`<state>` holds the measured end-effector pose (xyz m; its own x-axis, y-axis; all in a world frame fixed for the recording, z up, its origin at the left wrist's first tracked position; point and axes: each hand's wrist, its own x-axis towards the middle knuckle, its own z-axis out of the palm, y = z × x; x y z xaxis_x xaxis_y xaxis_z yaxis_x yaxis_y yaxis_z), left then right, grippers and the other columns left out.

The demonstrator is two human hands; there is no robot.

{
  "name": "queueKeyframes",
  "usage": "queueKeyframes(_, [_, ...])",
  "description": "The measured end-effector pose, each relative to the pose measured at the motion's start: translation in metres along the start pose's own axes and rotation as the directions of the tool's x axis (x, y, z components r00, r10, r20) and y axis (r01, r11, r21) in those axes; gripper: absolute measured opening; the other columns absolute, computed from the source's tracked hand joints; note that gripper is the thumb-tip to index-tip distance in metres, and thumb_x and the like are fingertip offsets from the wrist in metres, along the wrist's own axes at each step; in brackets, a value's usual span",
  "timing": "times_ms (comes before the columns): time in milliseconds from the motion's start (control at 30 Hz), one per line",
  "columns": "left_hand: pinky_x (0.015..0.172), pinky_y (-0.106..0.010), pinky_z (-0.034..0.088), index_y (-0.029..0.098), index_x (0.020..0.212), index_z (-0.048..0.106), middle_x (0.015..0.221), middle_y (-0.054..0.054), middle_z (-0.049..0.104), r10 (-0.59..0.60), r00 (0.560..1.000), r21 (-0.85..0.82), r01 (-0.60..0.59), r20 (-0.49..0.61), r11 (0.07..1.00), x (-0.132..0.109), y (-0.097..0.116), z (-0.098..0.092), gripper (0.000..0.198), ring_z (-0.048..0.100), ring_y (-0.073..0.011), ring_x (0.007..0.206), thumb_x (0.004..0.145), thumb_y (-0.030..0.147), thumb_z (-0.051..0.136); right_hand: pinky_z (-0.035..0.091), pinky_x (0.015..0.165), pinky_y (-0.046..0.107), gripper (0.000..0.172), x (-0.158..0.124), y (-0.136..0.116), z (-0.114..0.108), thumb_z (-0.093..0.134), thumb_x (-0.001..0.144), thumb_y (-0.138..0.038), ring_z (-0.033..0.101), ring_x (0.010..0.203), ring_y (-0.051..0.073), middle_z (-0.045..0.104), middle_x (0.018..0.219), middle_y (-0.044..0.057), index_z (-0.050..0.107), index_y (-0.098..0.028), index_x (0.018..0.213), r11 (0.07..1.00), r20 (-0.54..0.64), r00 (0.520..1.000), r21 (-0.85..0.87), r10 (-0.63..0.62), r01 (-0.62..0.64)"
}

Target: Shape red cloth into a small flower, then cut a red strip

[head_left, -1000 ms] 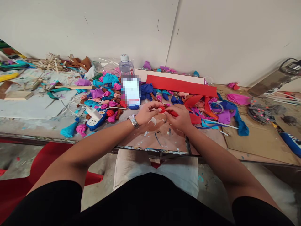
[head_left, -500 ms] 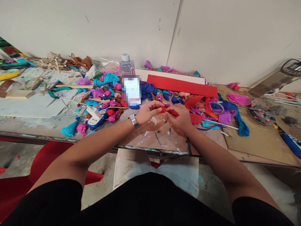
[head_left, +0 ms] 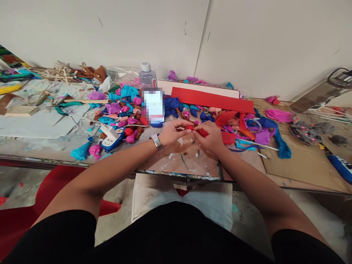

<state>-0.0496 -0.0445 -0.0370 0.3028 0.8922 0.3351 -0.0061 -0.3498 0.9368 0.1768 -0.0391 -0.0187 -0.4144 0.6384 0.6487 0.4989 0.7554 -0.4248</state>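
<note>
Running along the wall, paint-flecked worktop point(head_left: 181, 163), its back half heaped with coloured twists of what looks like crepe paper, pushed back perhaps to leave elbow room by the front edge. Flat red strip point(head_left: 211, 99) lies toward the back edge, right of middle, probably within easy reach as stock. Capped bottle point(head_left: 147, 77) near the back edge; lit screen point(head_left: 154, 104), blurred, likely a phone, stands tilted just before it, facing the front edge, presumably for viewing. Both hands meet above the worktop's middle, inward of the front edge. Left hand point(head_left: 173, 132): thumb and forefinger nipped together on a red rolled bud point(head_left: 189, 128), the rest loosely curved, partly hidden. Right hand point(head_left: 210, 137): thumb and forefinger pinched at the bud's right side, remaining fingers curled by a red tail, seemingly the same piece. Two-sided hold probably stops it unrolling. Cannot tell whether fingers touch the surface.
</note>
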Motion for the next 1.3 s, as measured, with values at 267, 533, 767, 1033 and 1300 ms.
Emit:
queueKeyframes(267, [0.094,-0.035,0.059,0.020,0.125,0.078,0.121,-0.012,0.081,0.014,1.000,-0.028,-0.014,0.013,1.000,0.0008,0.0002,-0.0025,0.045,0.076,-0.0217,0.107,0.091,0.050,0.082,0.054,0.091,0.047,0.021,0.0009,-0.0018,-0.0018,0.069,0.100,-0.045,0.075,0.093,0.028,0.084,0.096,0.006,0.079,-0.027,0.096,1.000,0.010,1.000,0.000,0.015,-0.015])
queueKeyframes(533, [0.093,-0.032,0.059,0.018,0.117,0.077,0.118,-0.011,0.079,-0.012,1.000,-0.075,0.012,0.004,0.997,0.0000,-0.0006,-0.0011,0.042,0.074,-0.0194,0.106,0.088,0.049,0.086,0.053,0.090,0.047,0.020,-0.0004,-0.0022,-0.0006,0.069,0.100,-0.043,0.074,0.092,0.028,0.083,0.093,0.006,0.078,-0.027,0.093,1.000,-0.004,1.000,-0.006,0.026,-0.026])
queueKeyframes(767, [0.097,-0.040,0.061,0.016,0.114,0.081,0.120,-0.014,0.080,-0.007,1.000,-0.019,0.007,0.006,1.000,0.0018,-0.0019,-0.0025,0.044,0.076,-0.0229,0.106,0.087,0.051,0.087,0.052,0.086,0.046,0.024,-0.0012,-0.0016,0.0004,0.068,0.101,-0.047,0.071,0.091,0.028,0.081,0.093,0.006,0.074,-0.026,0.090,0.999,-0.006,0.999,0.004,0.041,-0.041])
queueKeyframes(1033, [0.099,-0.041,0.060,0.016,0.112,0.080,0.118,-0.014,0.081,0.007,1.000,-0.055,-0.007,-0.004,0.998,0.0011,-0.0047,-0.0005,0.046,0.076,-0.0229,0.106,0.083,0.051,0.090,0.053,0.086,0.046,0.020,-0.0003,-0.0020,-0.0015,0.072,0.099,-0.045,0.071,0.093,0.028,0.081,0.097,0.006,0.074,-0.025,0.096,1.000,0.022,0.999,0.008,0.029,-0.029])
queueKeyframes(1300, [0.098,-0.039,0.058,0.017,0.114,0.081,0.114,-0.010,0.082,-0.047,0.998,-0.110,0.042,-0.040,0.993,0.0030,-0.0048,-0.0036,0.047,0.076,-0.0208,0.100,0.083,0.051,0.090,0.053,0.092,0.047,0.013,-0.0002,-0.0045,-0.0049,0.071,0.101,-0.038,0.074,0.101,0.029,0.082,0.105,0.007,0.077,-0.027,0.101,0.999,0.011,1.000,-0.031,-0.022,0.023])
